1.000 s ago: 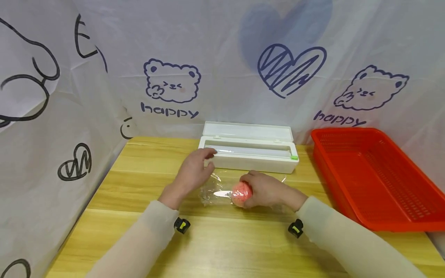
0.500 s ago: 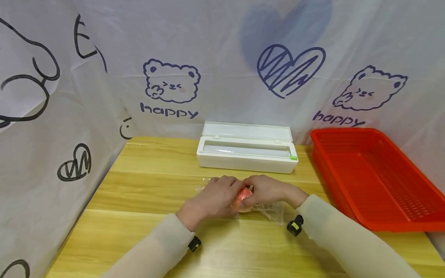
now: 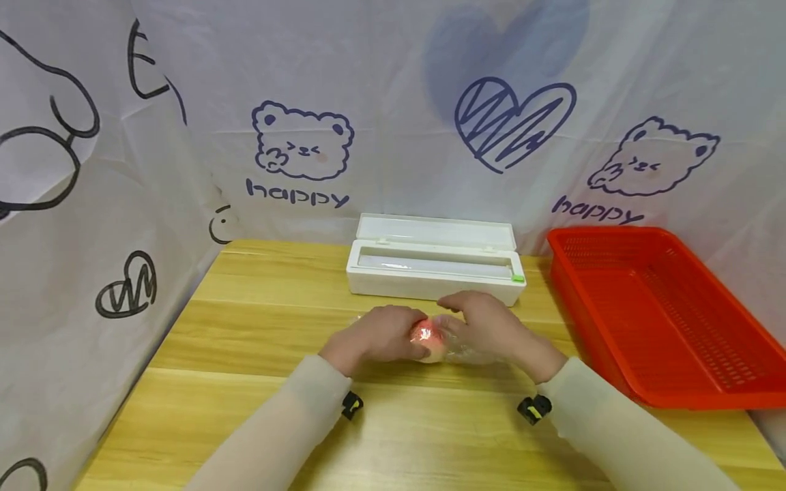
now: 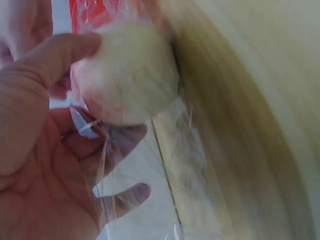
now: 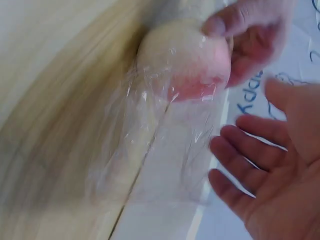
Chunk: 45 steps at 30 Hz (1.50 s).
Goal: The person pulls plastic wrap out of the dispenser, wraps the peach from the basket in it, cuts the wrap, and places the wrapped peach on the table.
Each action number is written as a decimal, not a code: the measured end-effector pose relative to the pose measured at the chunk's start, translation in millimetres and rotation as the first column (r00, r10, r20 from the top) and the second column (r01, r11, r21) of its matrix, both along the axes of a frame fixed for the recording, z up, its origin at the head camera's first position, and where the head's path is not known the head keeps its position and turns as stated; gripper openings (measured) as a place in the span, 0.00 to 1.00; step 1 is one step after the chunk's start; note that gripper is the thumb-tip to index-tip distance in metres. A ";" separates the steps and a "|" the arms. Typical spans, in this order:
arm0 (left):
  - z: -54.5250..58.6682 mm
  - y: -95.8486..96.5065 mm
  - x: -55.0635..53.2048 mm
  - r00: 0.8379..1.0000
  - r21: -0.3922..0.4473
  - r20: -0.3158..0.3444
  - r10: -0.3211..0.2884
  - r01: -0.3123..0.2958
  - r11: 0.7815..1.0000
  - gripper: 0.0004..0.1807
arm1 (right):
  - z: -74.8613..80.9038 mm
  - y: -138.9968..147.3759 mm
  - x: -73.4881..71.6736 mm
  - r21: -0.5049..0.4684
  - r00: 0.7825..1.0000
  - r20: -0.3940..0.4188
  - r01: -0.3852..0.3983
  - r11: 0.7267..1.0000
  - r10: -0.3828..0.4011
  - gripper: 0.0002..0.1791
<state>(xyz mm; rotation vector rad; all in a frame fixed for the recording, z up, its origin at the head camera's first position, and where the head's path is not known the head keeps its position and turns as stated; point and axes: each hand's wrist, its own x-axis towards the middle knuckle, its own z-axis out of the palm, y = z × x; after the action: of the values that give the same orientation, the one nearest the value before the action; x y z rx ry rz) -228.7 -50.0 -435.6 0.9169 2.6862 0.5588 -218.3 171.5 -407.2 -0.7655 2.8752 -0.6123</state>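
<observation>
A pink and cream peach (image 3: 428, 343) is partly wrapped in clear cling film (image 5: 122, 155). My left hand (image 3: 385, 334) grips the peach through the film, its thumb on one side and fingers behind, as the left wrist view shows on the peach (image 4: 130, 75). Loose film trails from both sides of the fruit. On the right, my right hand (image 3: 491, 331) has its fingers spread beside the trailing film; in the right wrist view the same hand (image 5: 280, 160) holds nothing. Whether it touches the film's edge is hard to tell.
Behind the hands stands a white cling film box (image 3: 430, 285), its lid (image 3: 436, 232) raised and a roll (image 3: 430, 264) inside. A red plastic basket (image 3: 589, 341) sits at the right of the wooden table (image 3: 245, 341). A printed white cloth (image 3: 399, 164) hangs behind.
My left hand came rightward from near the box and took hold of the peach. My right hand let go of it and drew back to the right with fingers spread.
</observation>
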 end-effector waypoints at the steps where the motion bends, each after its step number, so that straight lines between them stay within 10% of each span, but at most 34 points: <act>1: 0.3 -0.5 -2.2 0.999 0.014 0.036 -0.001 0.001 1.000 0.27 | -0.8 -1.4 3.6 0.029 1.000 0.008 -0.025 0.999 0.025 0.30; 6: 2.4 0.6 -9.3 0.989 0.037 0.148 -0.022 0.016 0.999 0.26 | -16.7 -5.6 11.1 0.130 0.988 -0.009 -0.152 0.980 0.154 0.47; 14: 3.1 -2.7 -8.2 0.973 0.073 0.231 0.020 -0.037 0.997 0.26 | -31.9 -7.0 5.4 0.117 0.975 -0.126 -0.170 0.978 0.184 0.26; 27: 7.7 -0.9 -6.8 0.999 -0.097 0.035 0.003 0.000 0.995 0.29 | -31.0 0.7 -19.1 -0.032 0.970 0.156 -0.183 0.983 0.186 0.26; 34: 15.5 -36.7 -12.5 0.986 -0.036 0.036 0.160 -0.159 0.987 0.35 | -28.1 -2.5 -22.1 -0.016 0.966 0.165 -0.199 0.980 0.199 0.28; 38: 14.3 -63.9 -11.7 0.937 0.061 0.024 0.348 -0.348 0.935 0.24 | -26.8 -2.0 -22.3 -0.008 0.967 0.167 -0.195 0.981 0.194 0.28; 45: -8.9 -83.7 4.9 0.758 0.185 0.259 0.599 -0.648 0.739 0.31 | -27.8 -0.4 -20.3 0.004 0.968 0.201 -0.154 0.988 0.150 0.34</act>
<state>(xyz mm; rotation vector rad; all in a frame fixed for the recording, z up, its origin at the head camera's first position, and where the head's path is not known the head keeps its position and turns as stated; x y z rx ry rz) -223.8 -133.7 -444.4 -0.0552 2.7420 1.1000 -238.5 171.2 -435.0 -0.8582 2.6077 -0.6040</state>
